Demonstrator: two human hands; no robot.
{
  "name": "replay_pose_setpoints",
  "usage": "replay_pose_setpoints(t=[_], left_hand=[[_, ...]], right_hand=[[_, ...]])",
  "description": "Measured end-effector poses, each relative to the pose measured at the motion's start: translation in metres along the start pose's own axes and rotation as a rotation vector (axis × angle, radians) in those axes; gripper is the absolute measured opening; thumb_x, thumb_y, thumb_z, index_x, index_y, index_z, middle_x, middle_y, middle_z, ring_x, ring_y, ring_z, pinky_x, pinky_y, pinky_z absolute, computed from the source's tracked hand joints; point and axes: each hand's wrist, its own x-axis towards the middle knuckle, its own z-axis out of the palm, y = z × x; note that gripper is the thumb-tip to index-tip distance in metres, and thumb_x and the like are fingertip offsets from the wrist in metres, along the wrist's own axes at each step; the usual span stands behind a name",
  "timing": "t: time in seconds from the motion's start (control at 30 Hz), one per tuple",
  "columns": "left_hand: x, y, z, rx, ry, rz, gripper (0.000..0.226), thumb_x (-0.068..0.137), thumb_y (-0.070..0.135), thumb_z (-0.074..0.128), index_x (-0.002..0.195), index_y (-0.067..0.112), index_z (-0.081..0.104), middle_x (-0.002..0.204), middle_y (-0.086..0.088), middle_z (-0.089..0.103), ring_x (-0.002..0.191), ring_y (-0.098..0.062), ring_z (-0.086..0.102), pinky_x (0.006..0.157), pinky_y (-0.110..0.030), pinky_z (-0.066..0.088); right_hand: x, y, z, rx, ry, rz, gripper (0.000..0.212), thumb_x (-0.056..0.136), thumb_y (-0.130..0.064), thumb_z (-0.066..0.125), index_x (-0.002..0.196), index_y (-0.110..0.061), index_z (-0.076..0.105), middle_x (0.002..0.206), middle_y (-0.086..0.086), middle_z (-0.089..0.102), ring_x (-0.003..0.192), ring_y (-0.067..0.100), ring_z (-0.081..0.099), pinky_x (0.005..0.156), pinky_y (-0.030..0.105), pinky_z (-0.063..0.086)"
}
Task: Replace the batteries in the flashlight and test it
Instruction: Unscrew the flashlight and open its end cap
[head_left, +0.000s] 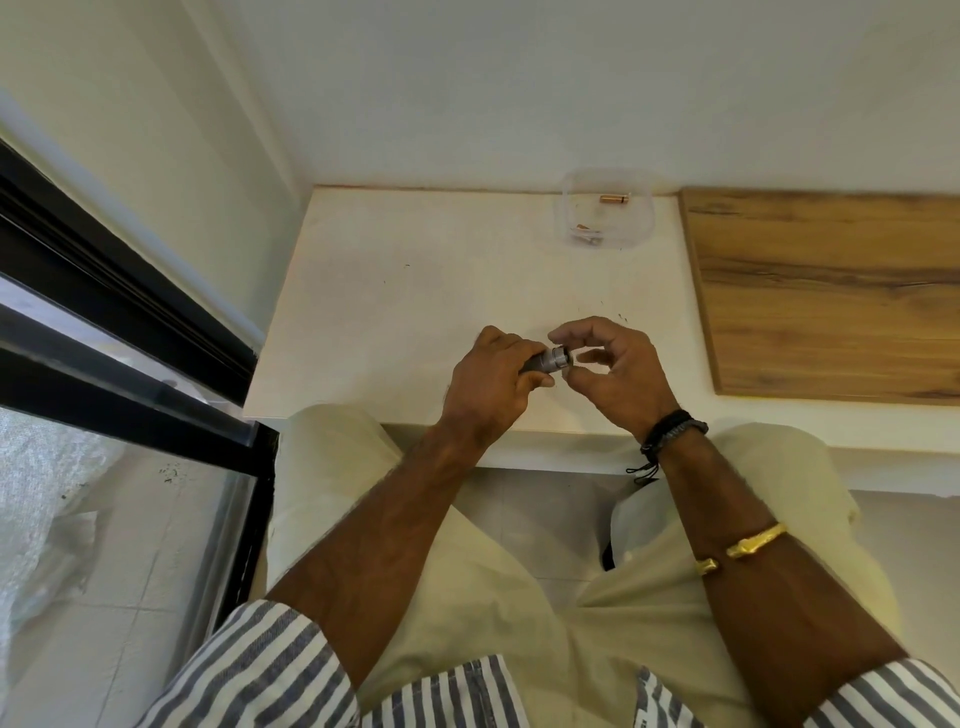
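My left hand (493, 379) is wrapped around a small dark flashlight (545, 359) held level over the white table (395, 291). Only its grey metal end pokes out to the right of my fist. My right hand (613, 364) pinches that end between thumb and forefinger; whether it grips a separate cap or the body itself I cannot tell. At the table's far edge a clear plastic container (605, 218) holds a copper-coloured battery (614, 199) and some small bits (587, 235).
A wooden board (831, 296) covers the table's right part. A white wall rises behind the table. A black-framed glass door (130, 364) runs along the left. My knees in pale trousers sit under the table's near edge.
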Motion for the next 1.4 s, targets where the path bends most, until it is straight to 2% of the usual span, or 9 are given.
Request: replay_pose_setpoints(t=[0.17,0.3,0.53,0.73,0.8,0.97,1.2,1.33,1.4], left_hand=[[0.000,0.001,0.002,-0.001,0.009,0.010,0.030,0.092,0.035,0.066,0.115,0.015,0.070,0.104,0.000,0.073,0.103,-0.019,0.052,0.079,-0.030,0.046],[0.000,-0.001,0.002,-0.009,0.010,0.024,0.029,0.092,0.033,0.067,0.115,0.016,0.070,0.105,0.000,0.073,0.103,-0.019,0.053,0.079,-0.034,0.049],[0.001,-0.003,0.002,-0.001,0.030,0.018,0.032,0.091,0.033,0.068,0.117,0.014,0.069,0.106,-0.002,0.073,0.101,-0.019,0.052,0.077,-0.026,0.038],[0.001,-0.002,0.003,-0.023,0.030,0.018,0.026,0.091,0.033,0.068,0.112,0.018,0.070,0.101,0.002,0.073,0.100,-0.014,0.050,0.075,-0.025,0.040],[0.001,-0.002,0.003,-0.023,0.013,0.022,0.028,0.092,0.035,0.067,0.113,0.018,0.070,0.102,0.002,0.073,0.100,-0.015,0.051,0.076,-0.026,0.041],[0.002,-0.003,0.004,-0.043,0.006,0.007,0.028,0.093,0.033,0.066,0.116,0.017,0.070,0.107,0.000,0.073,0.102,-0.017,0.052,0.079,-0.026,0.042],[0.002,-0.007,0.003,-0.036,0.008,-0.030,0.028,0.094,0.032,0.065,0.116,0.016,0.069,0.104,-0.001,0.073,0.100,-0.016,0.050,0.078,-0.024,0.038],[0.003,-0.006,0.003,-0.057,0.029,-0.042,0.030,0.093,0.033,0.067,0.117,0.017,0.068,0.107,0.001,0.072,0.103,-0.015,0.051,0.080,-0.022,0.039],[0.004,-0.007,0.002,-0.083,0.049,-0.051,0.029,0.092,0.033,0.067,0.117,0.018,0.068,0.106,0.002,0.072,0.102,-0.014,0.051,0.080,-0.023,0.042]], right_hand=[[-0.002,0.002,0.006,-0.107,0.113,0.125,0.024,0.094,-0.038,0.069,0.105,-0.018,0.073,0.094,-0.008,0.072,0.084,0.004,0.067,0.072,0.014,0.049],[-0.002,0.004,0.005,-0.111,0.107,0.079,0.017,0.093,-0.030,0.071,0.102,-0.015,0.076,0.083,-0.009,0.071,0.074,0.000,0.066,0.070,0.012,0.052],[-0.002,0.000,0.000,-0.031,0.001,-0.003,0.037,0.084,0.003,0.074,0.115,-0.018,0.072,0.109,-0.002,0.073,0.100,0.011,0.067,0.085,0.027,0.057],[-0.001,0.003,0.005,-0.100,0.086,0.120,0.027,0.091,-0.039,0.072,0.112,-0.022,0.072,0.097,-0.012,0.070,0.085,0.002,0.066,0.073,0.009,0.051],[-0.001,0.006,0.006,-0.139,0.084,0.101,0.023,0.093,-0.037,0.070,0.104,-0.018,0.075,0.086,-0.009,0.071,0.076,0.001,0.066,0.072,0.013,0.053],[-0.001,0.008,0.005,-0.138,0.092,0.034,0.019,0.090,-0.024,0.075,0.105,-0.014,0.077,0.089,-0.006,0.071,0.079,-0.002,0.063,0.072,0.002,0.046],[0.000,0.003,0.001,-0.125,0.103,-0.057,0.022,0.086,-0.002,0.076,0.106,-0.012,0.075,0.103,-0.002,0.072,0.093,0.011,0.067,0.083,0.020,0.055],[0.003,0.009,0.000,-0.014,0.210,0.078,0.038,0.085,-0.005,0.075,0.121,-0.017,0.070,0.110,0.002,0.071,0.097,0.010,0.069,0.087,0.016,0.055],[0.007,0.016,-0.001,0.013,0.277,0.171,0.037,0.084,-0.005,0.075,0.118,-0.016,0.072,0.114,0.003,0.072,0.100,0.013,0.071,0.090,0.024,0.058]])
